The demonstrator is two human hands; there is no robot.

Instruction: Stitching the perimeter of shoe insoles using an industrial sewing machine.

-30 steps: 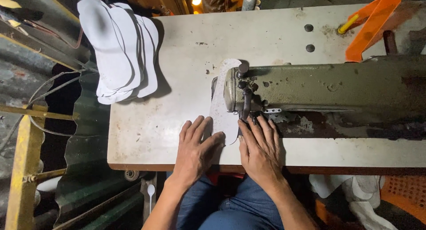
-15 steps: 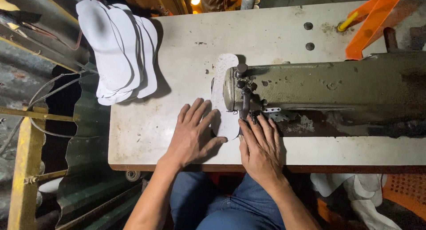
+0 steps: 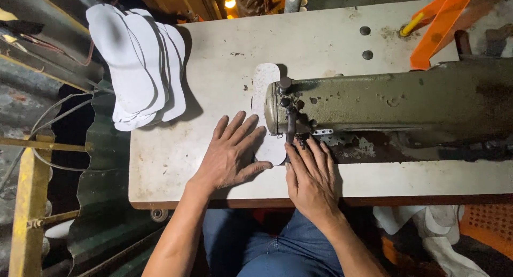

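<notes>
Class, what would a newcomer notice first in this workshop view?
The olive-green sewing machine lying across the white table, with the left hand and right hand flat on a white sole-shaped piece at its needle. At the table's far left edge, a fanned stack of white soles.

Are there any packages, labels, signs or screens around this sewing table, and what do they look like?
None in view: no package, sign, screen or printed label shows. Only the olive-green sewing machine, white sole-shaped pieces and an orange plastic piece on the table.

White insole stack (image 3: pixel 141 68) beside orange plastic piece (image 3: pixel 439 25).
</notes>
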